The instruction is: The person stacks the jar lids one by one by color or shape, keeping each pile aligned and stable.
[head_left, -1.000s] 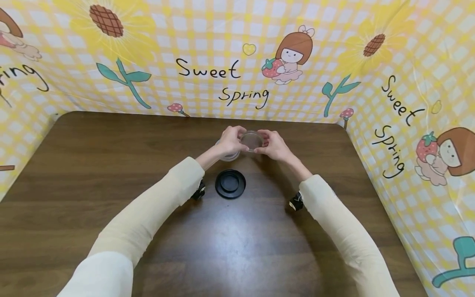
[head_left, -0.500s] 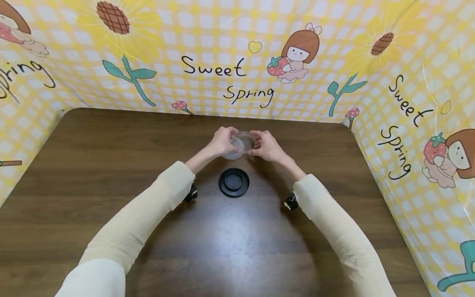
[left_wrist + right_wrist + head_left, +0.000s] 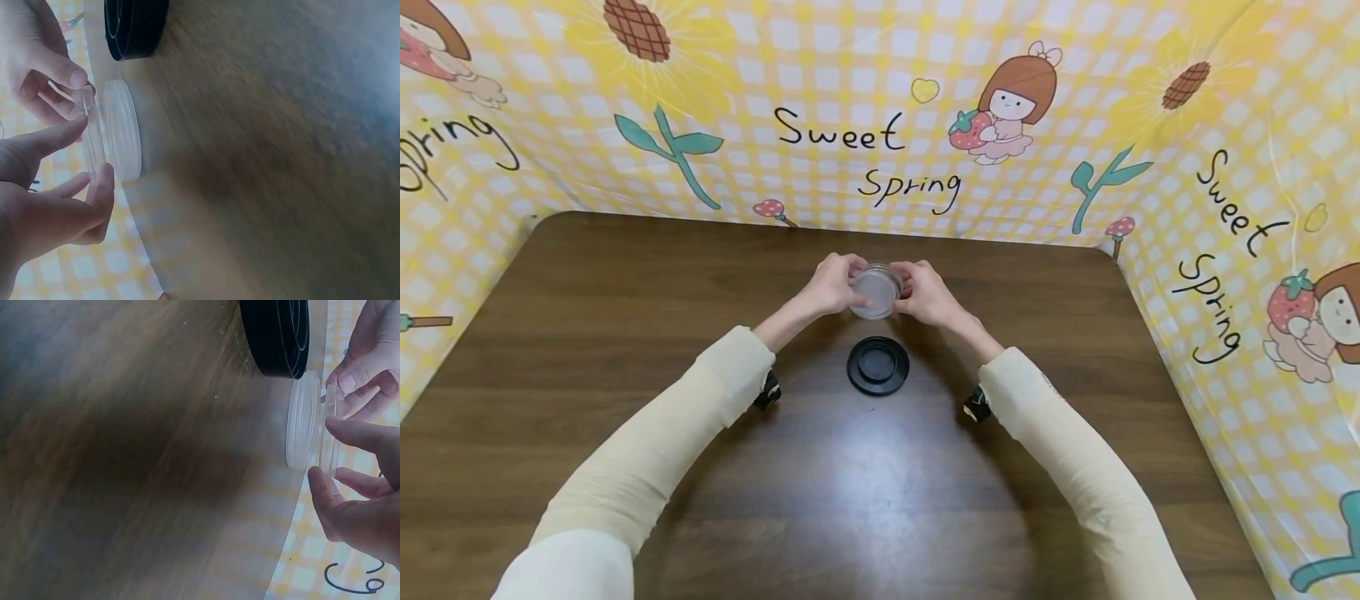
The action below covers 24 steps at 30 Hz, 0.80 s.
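Note:
A clear, shallow round disc with a raised rim point(image 3: 92, 144) is held between both hands. My left hand point(image 3: 832, 285) pinches its left edge with thumb and fingers, while my right hand point(image 3: 927, 292) pinches the right edge. Directly beneath it, a translucent round dish point(image 3: 302, 425) rests on the table; in both wrist views a narrow gap shows between disc and dish. Seen from the head, disc and dish overlap almost fully. Nearer to me lies a black round piece point(image 3: 877, 366) with a smaller raised ring in its middle.
The brown wooden table point(image 3: 647, 350) ends at a yellow checked cloth point(image 3: 820, 192) hung along the back and sides. A dark wrist device point(image 3: 767, 390) sits below the left cuff, and another dark device point(image 3: 977, 405) below the right.
Both hands have carried the clear disc leftward from beside the translucent dish to over it. The head view has shifted slightly; the black piece stays on the table.

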Tool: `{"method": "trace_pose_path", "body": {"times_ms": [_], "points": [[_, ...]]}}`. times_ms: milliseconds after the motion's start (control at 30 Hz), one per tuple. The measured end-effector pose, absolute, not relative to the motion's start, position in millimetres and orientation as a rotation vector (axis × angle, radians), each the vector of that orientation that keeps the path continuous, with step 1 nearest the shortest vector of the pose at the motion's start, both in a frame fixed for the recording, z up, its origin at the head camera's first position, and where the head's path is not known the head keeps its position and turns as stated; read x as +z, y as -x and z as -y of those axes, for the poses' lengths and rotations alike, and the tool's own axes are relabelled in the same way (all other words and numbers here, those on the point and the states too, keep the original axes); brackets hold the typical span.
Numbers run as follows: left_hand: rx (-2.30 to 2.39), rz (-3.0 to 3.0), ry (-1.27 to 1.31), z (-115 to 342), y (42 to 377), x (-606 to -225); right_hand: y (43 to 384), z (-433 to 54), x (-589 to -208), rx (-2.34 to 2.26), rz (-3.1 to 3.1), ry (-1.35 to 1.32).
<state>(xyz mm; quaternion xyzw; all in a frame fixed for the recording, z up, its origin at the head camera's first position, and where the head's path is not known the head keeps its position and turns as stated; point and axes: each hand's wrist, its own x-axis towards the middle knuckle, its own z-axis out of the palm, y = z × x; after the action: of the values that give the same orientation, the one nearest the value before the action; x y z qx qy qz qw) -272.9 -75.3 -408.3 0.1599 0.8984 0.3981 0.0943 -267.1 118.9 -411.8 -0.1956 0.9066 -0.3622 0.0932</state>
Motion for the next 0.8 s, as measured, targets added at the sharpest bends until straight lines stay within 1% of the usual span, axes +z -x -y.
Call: {"method": "trace_pose_path", "body": {"times_ms": [200, 800], "points": [[1.181, -2.673, -0.433, 78.8, 272.1, -410.1, 267.9, -115.4, -412.2, -1.046, -2.705, 0.59], [1.184, -2.655, -0.452, 82.4, 271.8, -415.7, 269.8, -113.3, -415.6, -1.036, -2.684, 0.628]]}}
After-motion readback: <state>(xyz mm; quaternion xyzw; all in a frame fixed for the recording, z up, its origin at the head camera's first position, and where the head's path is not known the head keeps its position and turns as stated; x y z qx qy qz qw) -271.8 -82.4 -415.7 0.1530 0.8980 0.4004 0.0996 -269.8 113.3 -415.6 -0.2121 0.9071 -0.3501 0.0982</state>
